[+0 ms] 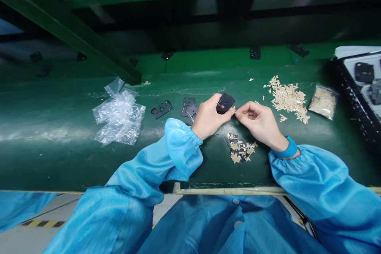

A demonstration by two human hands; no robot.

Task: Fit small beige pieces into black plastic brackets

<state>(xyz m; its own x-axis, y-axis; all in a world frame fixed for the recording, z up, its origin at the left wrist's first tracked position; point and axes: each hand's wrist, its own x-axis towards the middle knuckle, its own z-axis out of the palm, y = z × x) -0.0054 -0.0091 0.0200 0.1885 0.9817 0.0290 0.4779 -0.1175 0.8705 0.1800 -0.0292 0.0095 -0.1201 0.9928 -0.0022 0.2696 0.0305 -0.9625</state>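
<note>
My left hand (210, 117) is closed around a flat black plastic part (225, 103) with small cutouts, held just above the table. Fingertips pinched, my right hand (258, 121) meets the part's right edge; a tiny cream-coloured piece (235, 112) shows at its fingers. Below both hands lies a small heap of mixed cream and black pieces (240, 149). Left of my left hand rest more black plastic parts (189, 105), partly overlapping, and a single black part (161, 109) farther left. A larger pile of cream pieces (288, 99) spreads to the right of my right hand.
Crumpled clear plastic bags (120, 115) lie on the green table (65, 158) at left. A filled clear bag (324, 102) sits beyond the cream pile, near a black-edged tray (357, 103). Several black parts lie along the back, below a green frame post (77, 35).
</note>
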